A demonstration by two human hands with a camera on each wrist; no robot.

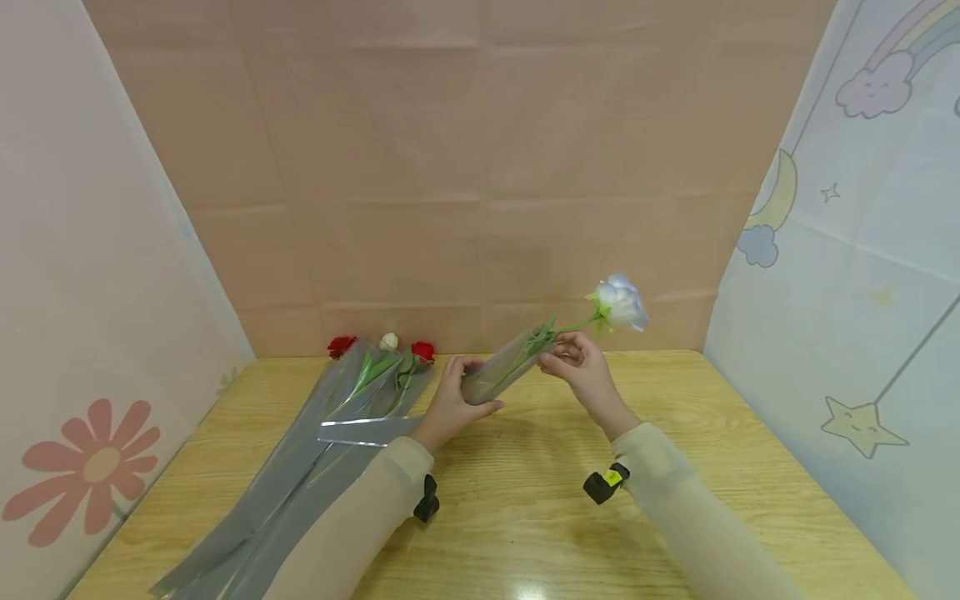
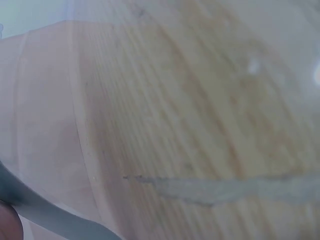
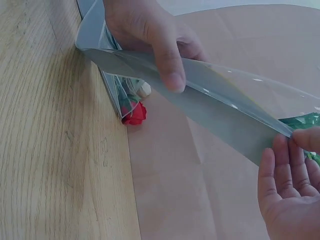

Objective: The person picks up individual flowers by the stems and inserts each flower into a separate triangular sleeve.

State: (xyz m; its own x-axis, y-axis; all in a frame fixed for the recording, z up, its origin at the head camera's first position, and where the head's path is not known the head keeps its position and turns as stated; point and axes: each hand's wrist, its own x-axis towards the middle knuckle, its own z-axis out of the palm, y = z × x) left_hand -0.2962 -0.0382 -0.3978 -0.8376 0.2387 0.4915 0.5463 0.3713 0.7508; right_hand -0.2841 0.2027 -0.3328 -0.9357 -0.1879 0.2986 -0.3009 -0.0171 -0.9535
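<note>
A white-blue artificial flower [image 1: 621, 302] stands tilted up to the right, its green stem running into a grey-and-clear wrapping sleeve [image 1: 495, 371]. My left hand [image 1: 446, 406] grips the lower part of this sleeve, thumb on the near side. At the sleeve's upper end, my right hand [image 1: 588, 377] pinches the edge between thumb and fingers, just below the bloom. The right wrist view shows the pinched sleeve edge [image 3: 272, 145] and green leaves [image 3: 300, 121] beside it, with the bloom out of frame. Only a fingertip [image 2: 10, 222] and a strip of sleeve [image 2: 55, 220] show in the left wrist view.
Wrapped flowers lie on the left of the wooden table [image 1: 525, 517]: a dark red bloom [image 1: 342, 347], a white bud [image 1: 388, 342] and a red rose [image 1: 423, 352] in grey sleeves [image 1: 300, 467]. A pinkish-brown backdrop [image 1: 480, 167] rises behind the table, with patterned sheets at both sides.
</note>
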